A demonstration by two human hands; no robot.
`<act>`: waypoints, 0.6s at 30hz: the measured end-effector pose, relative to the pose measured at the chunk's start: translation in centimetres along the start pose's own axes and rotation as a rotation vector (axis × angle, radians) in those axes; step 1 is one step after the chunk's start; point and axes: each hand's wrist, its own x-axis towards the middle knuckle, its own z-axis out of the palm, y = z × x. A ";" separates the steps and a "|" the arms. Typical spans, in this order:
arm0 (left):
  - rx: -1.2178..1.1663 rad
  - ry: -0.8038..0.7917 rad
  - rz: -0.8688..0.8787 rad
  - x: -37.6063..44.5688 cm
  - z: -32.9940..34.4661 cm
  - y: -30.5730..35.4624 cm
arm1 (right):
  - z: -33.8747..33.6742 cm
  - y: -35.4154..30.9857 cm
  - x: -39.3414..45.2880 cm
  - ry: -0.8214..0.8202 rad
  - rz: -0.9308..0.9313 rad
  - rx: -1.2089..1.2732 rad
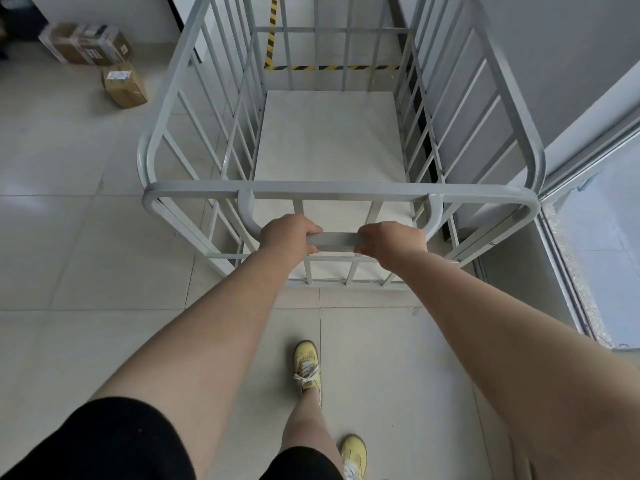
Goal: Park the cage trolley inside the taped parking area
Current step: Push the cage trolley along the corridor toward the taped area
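A grey metal cage trolley point(339, 190) with barred sides and a pale flat deck stands straight in front of me on the tiled floor. Its push handle point(337, 239) is a grey bar at the near end. My left hand point(287, 235) is wrapped around the handle's left part, and my right hand point(391, 240) grips its right part. Beyond the trolley's far end, yellow-and-black striped tape point(343, 67) marks a line on the floor, with another strip point(272, 32) running away from it on the left. The trolley's bars partly hide the tape.
A white wall point(554, 64) runs close along the trolley's right side, with a glass door and metal frame point(568, 271) at near right. Cardboard boxes point(86, 43) point(124, 84) lie on the floor at far left. My feet in yellow shoes point(307, 363) are behind the trolley.
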 end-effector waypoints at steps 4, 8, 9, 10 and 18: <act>0.007 -0.021 0.005 3.4 -2.2 -0.7 | -1.6 -0.5 3.8 -0.019 0.019 -0.003; -0.001 -0.035 0.017 7.0 -4.4 -1.5 | -3.1 -1.0 7.9 -0.026 0.038 0.008; -0.001 -0.032 0.020 7.9 -4.9 -1.8 | -3.5 -1.2 8.8 -0.028 0.038 0.004; -0.003 -0.030 0.024 8.8 -5.5 -2.0 | -3.9 -1.4 9.8 -0.029 0.038 0.001; -0.010 -0.006 0.048 15.9 -9.2 -3.8 | -6.7 -2.7 17.6 -0.015 0.022 -0.036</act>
